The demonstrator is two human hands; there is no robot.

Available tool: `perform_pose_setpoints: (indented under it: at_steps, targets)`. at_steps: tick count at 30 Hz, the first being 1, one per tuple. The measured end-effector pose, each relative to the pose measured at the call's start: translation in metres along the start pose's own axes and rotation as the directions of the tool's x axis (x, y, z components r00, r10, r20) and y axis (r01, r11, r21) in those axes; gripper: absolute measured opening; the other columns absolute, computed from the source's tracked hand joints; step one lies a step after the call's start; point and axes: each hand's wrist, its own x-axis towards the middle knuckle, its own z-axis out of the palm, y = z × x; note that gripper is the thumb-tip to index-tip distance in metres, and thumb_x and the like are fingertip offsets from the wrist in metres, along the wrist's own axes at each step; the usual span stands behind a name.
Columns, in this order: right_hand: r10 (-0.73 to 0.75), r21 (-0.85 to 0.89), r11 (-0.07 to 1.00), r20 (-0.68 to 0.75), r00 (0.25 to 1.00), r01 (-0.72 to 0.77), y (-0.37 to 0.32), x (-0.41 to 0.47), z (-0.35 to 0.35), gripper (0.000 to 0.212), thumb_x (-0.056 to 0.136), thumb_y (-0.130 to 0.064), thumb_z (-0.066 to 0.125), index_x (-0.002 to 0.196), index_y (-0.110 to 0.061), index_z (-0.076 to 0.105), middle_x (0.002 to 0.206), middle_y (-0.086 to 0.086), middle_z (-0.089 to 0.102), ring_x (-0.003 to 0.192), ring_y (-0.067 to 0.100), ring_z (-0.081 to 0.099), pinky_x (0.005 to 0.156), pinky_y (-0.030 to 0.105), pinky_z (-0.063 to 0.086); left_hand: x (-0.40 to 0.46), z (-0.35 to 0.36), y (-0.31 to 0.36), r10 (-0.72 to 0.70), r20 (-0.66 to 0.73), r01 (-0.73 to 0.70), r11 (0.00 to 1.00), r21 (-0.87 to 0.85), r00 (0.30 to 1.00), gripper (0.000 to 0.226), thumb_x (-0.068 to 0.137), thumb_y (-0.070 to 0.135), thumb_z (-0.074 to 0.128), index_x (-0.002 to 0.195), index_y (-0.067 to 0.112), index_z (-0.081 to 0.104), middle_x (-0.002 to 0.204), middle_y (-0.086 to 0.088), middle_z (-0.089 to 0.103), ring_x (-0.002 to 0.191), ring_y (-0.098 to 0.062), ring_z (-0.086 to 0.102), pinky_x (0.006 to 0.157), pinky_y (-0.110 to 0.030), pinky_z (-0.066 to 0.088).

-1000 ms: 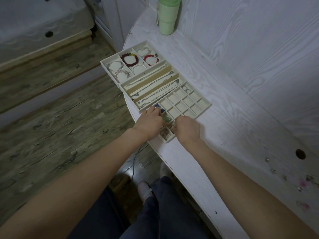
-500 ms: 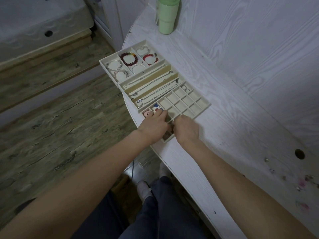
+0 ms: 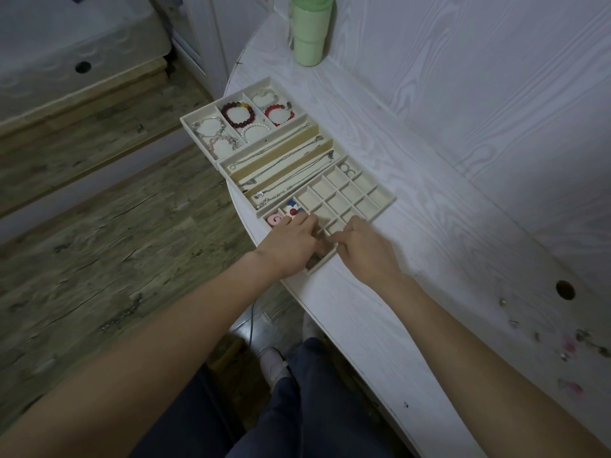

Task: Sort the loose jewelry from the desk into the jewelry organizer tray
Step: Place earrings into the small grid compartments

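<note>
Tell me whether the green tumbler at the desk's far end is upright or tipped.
Upright: the pale green plastic tumbler stands on its base on the white desk.

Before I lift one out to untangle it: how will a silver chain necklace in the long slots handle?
The silver chain necklace will probably go limp and drape, being thin and fine-linked. It looks light. Its small pendant may swing or snag on the neighbouring chain or the divider.

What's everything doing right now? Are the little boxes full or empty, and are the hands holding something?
Organizer tray: flat on the desk, overhanging its edge.
Bracelets: lying in the far compartments.
Necklaces: stretched along the long slots.
Small grid cells: mostly empty.
Pink piece: in a near corner cell.
Left hand: over the near cells; grasp unclear.
Right hand: beside it; grasp unclear.
Green tumbler: upright.
</note>
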Motion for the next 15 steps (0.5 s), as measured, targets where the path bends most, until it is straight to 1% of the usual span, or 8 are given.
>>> perform_pose_setpoints:
  at_steps: [2,4,6,9,11,13,15]
  targets:
    - [-0.038,-0.026,0.999,0.058,0.998,0.04,0.0004,-0.0001,0.0004,0.033,0.098,-0.016,0.044,0.125,-0.027,0.06,0.102,0.001,0.037,0.085,0.017,0.048,0.064,0.029,0.037,0.0008,-0.0001,0.0011,-0.001,0.024,0.001,1.0,-0.011,1.0,0.043,0.093,0.011,0.045,0.13,0.032,0.055,0.129,-0.008,0.035,0.121,-0.025,0.031,0.094,-0.035,0.031]
    - [-0.057,-0.094,0.994,0.068,0.996,0.063,-0.001,0.0015,0.0,0.032,0.097,-0.013,0.045,0.121,-0.025,0.062,0.099,0.001,0.032,0.08,0.017,0.043,0.062,0.03,0.034,0.002,-0.0027,0.003,-0.001,0.024,0.0,1.0,0.025,1.0,0.041,0.093,0.011,0.046,0.129,0.029,0.056,0.13,-0.009,0.035,0.122,-0.026,0.03,0.095,-0.035,0.03]
    - [-0.059,-0.138,0.988,0.081,0.995,0.07,-0.0031,0.0024,-0.0018,0.033,0.095,-0.01,0.045,0.12,-0.023,0.062,0.101,0.004,0.034,0.082,0.021,0.046,0.062,0.033,0.037,0.003,-0.0041,0.0034,0.011,0.008,-0.011,0.998,0.07,1.0,0.038,0.093,0.013,0.046,0.128,0.026,0.057,0.13,-0.009,0.035,0.123,-0.027,0.03,0.096,-0.035,0.029]
    - [-0.051,-0.125,0.99,0.091,0.995,0.062,-0.0029,0.0022,-0.0021,0.038,0.095,-0.005,0.045,0.126,-0.022,0.059,0.111,0.008,0.039,0.09,0.024,0.052,0.066,0.033,0.042,0.0028,-0.0037,0.0023,0.023,-0.007,-0.022,0.993,0.118,1.0,0.039,0.094,0.015,0.045,0.129,0.028,0.056,0.13,-0.009,0.034,0.124,-0.027,0.029,0.097,-0.035,0.028]
    - [-0.023,-0.098,0.995,0.068,0.997,0.029,-0.0003,0.0021,0.0002,0.038,0.095,-0.005,0.045,0.127,-0.022,0.058,0.11,0.007,0.04,0.087,0.023,0.052,0.064,0.032,0.04,0.0023,-0.0036,0.0022,0.027,-0.012,-0.025,0.99,0.136,1.0,0.039,0.095,0.016,0.044,0.13,0.03,0.055,0.131,-0.01,0.034,0.125,-0.028,0.029,0.098,-0.036,0.028]
    - [0.021,-0.034,0.999,0.063,0.998,-0.019,0.0023,0.0008,0.0018,0.039,0.095,-0.006,0.044,0.129,-0.023,0.056,0.106,0.004,0.039,0.081,0.019,0.047,0.062,0.031,0.036,0.0015,-0.0036,0.0027,0.018,-0.019,-0.015,0.989,0.144,1.0,0.037,0.095,0.017,0.046,0.129,0.029,0.056,0.132,-0.01,0.034,0.126,-0.028,0.029,0.099,-0.036,0.028]
    - [0.01,-0.04,0.999,0.054,0.998,-0.008,0.0038,-0.0018,0.0023,0.045,0.096,-0.005,0.043,0.134,-0.026,0.052,0.108,0.005,0.04,0.078,0.016,0.043,0.061,0.03,0.035,0.001,-0.0029,0.0023,0.002,-0.03,0.002,0.991,0.137,1.0,0.036,0.095,0.018,0.047,0.128,0.029,0.057,0.134,-0.01,0.033,0.128,-0.028,0.027,0.101,-0.037,0.028]
